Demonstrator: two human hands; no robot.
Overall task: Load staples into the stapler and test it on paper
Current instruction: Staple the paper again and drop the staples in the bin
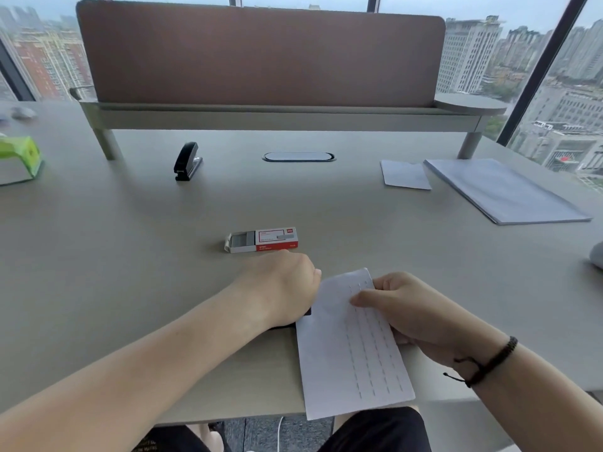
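Observation:
My left hand [284, 285] is closed over a black stapler [305, 313] at the near middle of the desk; only a dark sliver of it shows under my palm. My right hand [414, 311] grips a folded white paper [342, 353] that carries several rows of staples. The paper's left edge lies against the stapler, and its lower part hangs over the desk's front edge. An open red and white staple box [262, 240] lies just beyond my left hand, its tray slid out to the left with grey staples showing.
A second black stapler [186, 161] stands at the back left. A small paper [405, 174] and a paper stack [502, 190] lie at the back right. A green tissue pack [19, 159] sits at the far left. A brown divider panel [261, 57] closes the back.

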